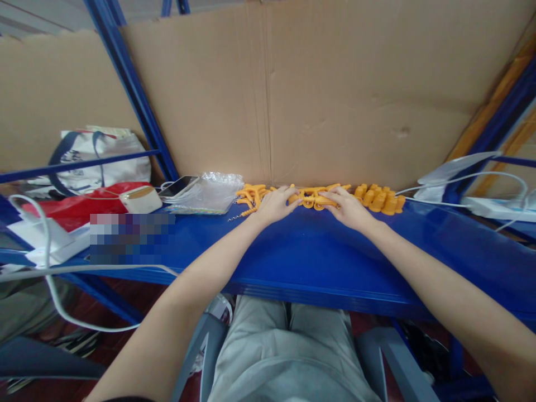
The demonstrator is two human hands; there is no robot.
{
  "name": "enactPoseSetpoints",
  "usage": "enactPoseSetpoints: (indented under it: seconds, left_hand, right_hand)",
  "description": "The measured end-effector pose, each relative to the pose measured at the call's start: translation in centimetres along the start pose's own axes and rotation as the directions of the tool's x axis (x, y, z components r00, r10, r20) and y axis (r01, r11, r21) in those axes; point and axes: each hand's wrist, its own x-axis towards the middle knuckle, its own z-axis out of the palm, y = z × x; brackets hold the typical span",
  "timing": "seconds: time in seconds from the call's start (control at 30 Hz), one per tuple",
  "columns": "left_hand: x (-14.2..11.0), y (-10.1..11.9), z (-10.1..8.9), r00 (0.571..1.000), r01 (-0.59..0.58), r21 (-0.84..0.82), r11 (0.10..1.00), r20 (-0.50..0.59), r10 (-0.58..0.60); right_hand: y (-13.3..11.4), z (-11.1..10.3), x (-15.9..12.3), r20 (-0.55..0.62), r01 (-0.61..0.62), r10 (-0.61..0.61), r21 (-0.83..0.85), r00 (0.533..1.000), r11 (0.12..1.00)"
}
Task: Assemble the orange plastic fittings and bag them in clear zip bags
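Both arms reach to the back of the blue shelf (318,251). Between my hands lies a row of orange-yellow plastic parts (312,192), some with round ring-like ends. My left hand (274,206) is closed at the left end of this row, with a yellow piece between thumb and fingers. At the right end my right hand (345,207) closes on another yellow piece, its thumb below and fingers above. Branching yellow pieces (251,195), with small screw-like bits in front, lie left of my left hand. Several yellow cup-shaped pieces (379,199) stand right of my right hand.
Cardboard (335,95) walls off the back. To the left are clear plastic bags (209,192), a phone (180,187), a white box (140,199), a red bag (84,204) and a cloth bag (113,159). White cables (54,301) hang over the left front edge; a power strip (498,207) is at right.
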Motion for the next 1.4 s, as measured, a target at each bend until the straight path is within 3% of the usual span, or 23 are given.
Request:
enactPoseSetpoints:
  seconds: [0.23,0.37,0.53,0.67,1.0,1.2,1.4]
  left_hand:
    - [0.0,0.0,0.2,1.000,0.002,-0.015,1.000,-0.012,-0.002]
    - [0.0,-0.3,0.2,1.000,0.006,-0.012,1.000,-0.026,-0.006]
    - [0.1,-0.8,0.0,1.000,0.019,0.002,1.000,-0.011,-0.019]
    - [0.0,-1.0,0.1,1.000,0.007,0.026,1.000,0.013,-0.007]
    - [0.1,-0.8,0.4,1.000,0.029,0.010,1.000,-0.003,-0.029]
    - [0.0,-0.4,0.1,0.997,0.074,-0.011,0.997,-0.020,-0.074]
    - [-0.1,-0.5,0.2,0.997,0.046,-0.042,0.998,-0.064,-0.048]
  right_hand:
    - [0.0,0.3,0.1,-0.023,-0.031,0.031,0.022,0.999,0.999]
    - [0.2,0.5,0.3,-0.033,-0.086,0.091,0.140,0.995,0.986]
    - [1.2,0.6,0.2,0.102,-0.265,0.247,0.489,0.964,0.831]
    - [1.3,0.2,0.1,0.169,-0.360,0.326,0.602,0.930,0.713]
    - [-0.4,-0.3,0.3,0.244,-0.470,0.434,0.688,0.867,0.553]
    - [-0.3,-0.8,0.2,0.270,-0.443,0.372,0.716,0.888,0.539]
    - [-1.3,-1.5,0.3,0.309,-0.499,0.412,0.697,0.857,0.515]
